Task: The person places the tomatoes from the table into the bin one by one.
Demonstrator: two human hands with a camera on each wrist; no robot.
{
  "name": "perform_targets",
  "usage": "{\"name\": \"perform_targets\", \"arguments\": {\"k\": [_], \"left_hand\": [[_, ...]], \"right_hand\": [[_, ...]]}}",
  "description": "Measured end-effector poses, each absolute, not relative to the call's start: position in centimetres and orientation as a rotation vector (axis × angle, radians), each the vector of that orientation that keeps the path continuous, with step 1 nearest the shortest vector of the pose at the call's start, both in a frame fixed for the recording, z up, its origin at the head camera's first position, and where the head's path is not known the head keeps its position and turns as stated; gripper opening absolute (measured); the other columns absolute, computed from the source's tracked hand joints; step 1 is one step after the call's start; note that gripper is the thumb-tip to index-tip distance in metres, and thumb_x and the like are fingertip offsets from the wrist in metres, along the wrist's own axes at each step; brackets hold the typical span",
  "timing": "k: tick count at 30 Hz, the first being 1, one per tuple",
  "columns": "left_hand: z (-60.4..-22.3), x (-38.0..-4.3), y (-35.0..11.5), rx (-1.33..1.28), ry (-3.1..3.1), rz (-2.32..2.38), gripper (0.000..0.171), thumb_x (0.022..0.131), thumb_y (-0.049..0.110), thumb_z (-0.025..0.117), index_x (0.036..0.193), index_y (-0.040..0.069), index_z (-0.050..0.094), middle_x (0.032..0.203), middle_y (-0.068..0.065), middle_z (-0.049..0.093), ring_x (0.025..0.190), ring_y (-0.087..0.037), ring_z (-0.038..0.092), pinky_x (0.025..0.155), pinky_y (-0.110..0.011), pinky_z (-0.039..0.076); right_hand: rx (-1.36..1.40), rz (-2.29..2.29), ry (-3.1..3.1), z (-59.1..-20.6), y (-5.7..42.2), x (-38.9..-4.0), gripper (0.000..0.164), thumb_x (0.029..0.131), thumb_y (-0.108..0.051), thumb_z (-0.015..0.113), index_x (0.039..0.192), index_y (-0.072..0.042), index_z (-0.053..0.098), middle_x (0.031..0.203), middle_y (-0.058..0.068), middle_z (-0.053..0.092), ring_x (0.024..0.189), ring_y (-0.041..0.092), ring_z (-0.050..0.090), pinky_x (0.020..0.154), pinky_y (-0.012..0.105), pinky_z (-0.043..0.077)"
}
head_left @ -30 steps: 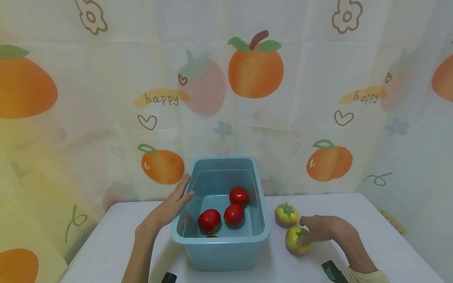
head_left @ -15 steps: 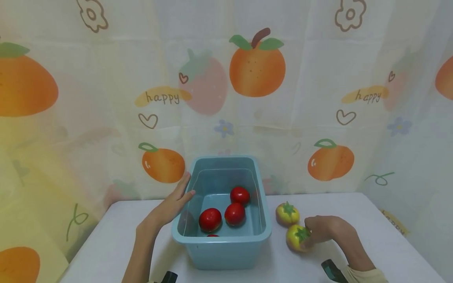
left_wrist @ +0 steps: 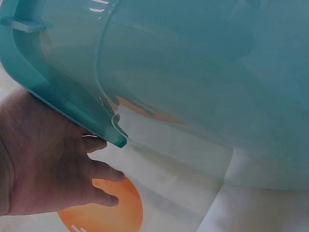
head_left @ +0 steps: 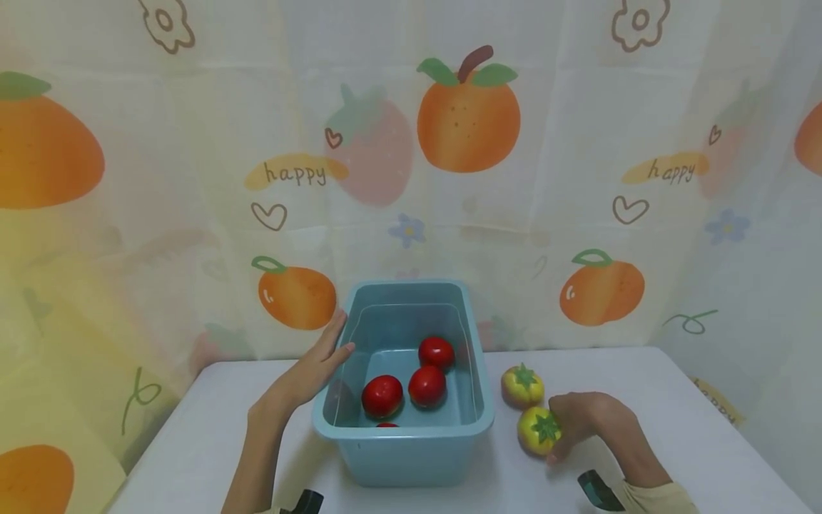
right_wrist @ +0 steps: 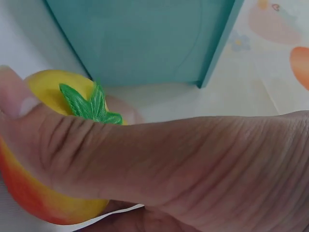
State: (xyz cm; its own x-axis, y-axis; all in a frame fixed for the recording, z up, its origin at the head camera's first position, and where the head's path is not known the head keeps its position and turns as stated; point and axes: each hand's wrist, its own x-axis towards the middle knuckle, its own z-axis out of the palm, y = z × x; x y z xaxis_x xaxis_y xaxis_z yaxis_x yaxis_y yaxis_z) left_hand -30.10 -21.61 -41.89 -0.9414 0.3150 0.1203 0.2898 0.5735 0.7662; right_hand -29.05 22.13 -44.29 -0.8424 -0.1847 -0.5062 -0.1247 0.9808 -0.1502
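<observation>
A light blue plastic bin (head_left: 411,457) stands mid-table with several glossy red tomatoes (head_left: 382,397) inside. My left hand (head_left: 311,371) rests against the bin's left rim. Its fingers are spread and fairly straight, as the left wrist view shows. To the right of the bin are two yellow-and-red tomatoes with green leafy tops. My right hand (head_left: 581,421) holds the nearer yellow tomato (head_left: 536,431) from its right side. In the right wrist view the thumb (right_wrist: 29,140) lies across this tomato (right_wrist: 48,87); the other fingers are mostly hidden. Just behind sits the farther yellow tomato (head_left: 522,386).
The white table (head_left: 655,400) ends at a curtain (head_left: 475,235) printed with oranges and other fruit. A dark device (head_left: 600,491) is at the right wrist, and another dark device (head_left: 308,502) is near the left wrist.
My right hand's fingers have closed in around the right side of the nearer yellow tomato, with its green top now more visible. My left hand stays at the bin's rim.
</observation>
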Motion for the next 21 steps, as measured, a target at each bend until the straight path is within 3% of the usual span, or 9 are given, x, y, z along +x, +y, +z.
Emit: {"name": "perform_targets", "arguments": {"k": [9, 16, 21], "left_hand": [[-41.86, -30.15, -21.69, 0.533, 2.767, 1.340, 0.083, 0.109, 0.048, 0.044, 0.170, 0.018, -0.003, 0.179, -0.009, -0.005, 0.165, -0.043, 0.000, 0.125, -0.074, 0.015], [-42.00, -30.10, -21.76, 0.528, 2.766, 1.343, 0.082, 0.109, 0.048, 0.044, 0.170, 0.021, -0.004, 0.179, -0.007, -0.005, 0.165, -0.043, -0.001, 0.125, -0.074, 0.015], [-42.02, -30.05, -21.72, 0.525, 2.763, 1.344, 0.083, 0.108, 0.049, 0.044, 0.170, 0.021, -0.004, 0.179, -0.007, -0.005, 0.165, -0.043, 0.000, 0.125, -0.074, 0.016]], "right_hand": [[-0.200, -0.153, 2.577, -44.59, 22.02, -29.33, 0.064, 0.077, -0.040, 0.092, 0.120, 0.000, 0.065, 0.112, 0.011, 0.073, 0.103, 0.028, 0.065, 0.102, 0.062, 0.053], [-0.152, -0.106, 2.579, -44.94, 21.73, -29.30, 0.058, 0.079, -0.048, 0.089, 0.108, -0.003, 0.066, 0.096, 0.004, 0.068, 0.090, 0.023, 0.058, 0.094, 0.054, 0.056], [-0.107, -0.128, 2.573, -45.05, 21.81, -29.14, 0.071, 0.079, -0.053, 0.086, 0.120, 0.000, 0.063, 0.102, 0.010, 0.070, 0.094, 0.027, 0.063, 0.096, 0.059, 0.055]]}}
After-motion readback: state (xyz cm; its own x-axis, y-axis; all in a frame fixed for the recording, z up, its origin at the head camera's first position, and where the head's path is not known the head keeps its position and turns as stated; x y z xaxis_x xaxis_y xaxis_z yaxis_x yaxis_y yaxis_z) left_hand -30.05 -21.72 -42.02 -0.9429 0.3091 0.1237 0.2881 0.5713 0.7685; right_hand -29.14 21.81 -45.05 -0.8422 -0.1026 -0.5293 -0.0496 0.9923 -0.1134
